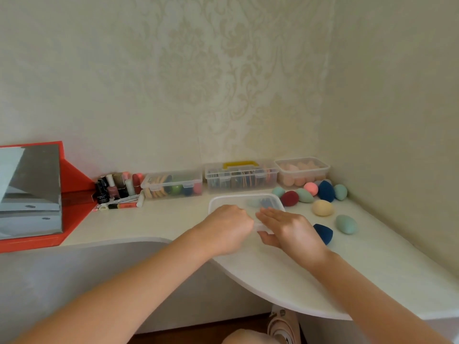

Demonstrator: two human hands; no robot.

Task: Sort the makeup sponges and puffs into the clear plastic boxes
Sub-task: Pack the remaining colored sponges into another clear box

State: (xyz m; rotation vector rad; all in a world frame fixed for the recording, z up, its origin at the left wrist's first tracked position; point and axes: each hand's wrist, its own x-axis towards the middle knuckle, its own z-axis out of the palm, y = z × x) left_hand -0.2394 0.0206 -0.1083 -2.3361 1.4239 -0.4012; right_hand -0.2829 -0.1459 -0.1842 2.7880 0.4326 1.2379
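Note:
A clear lidded plastic box [233, 201] stands mid-table, with blurry blue and teal sponges [264, 202] showing through it. My left hand [227, 228] is curled at its near edge and grips it. My right hand [289, 229] lies with straight fingers on the lid, thumb at the front wall. Loose egg-shaped sponges lie to the right: a dark blue one [324, 233] beside my right hand, a teal one [346, 224], a yellow one [322, 207], a red one [289, 198] and several more behind.
Three clear boxes line the back wall: one with puffs and sponges [171, 184], one with a yellow handle [242, 176], one with peach sponges [301, 171]. Cosmetic bottles [116, 188] and a red-framed mirror [29, 189] stand left. The table's front edge [248, 281] curves inward.

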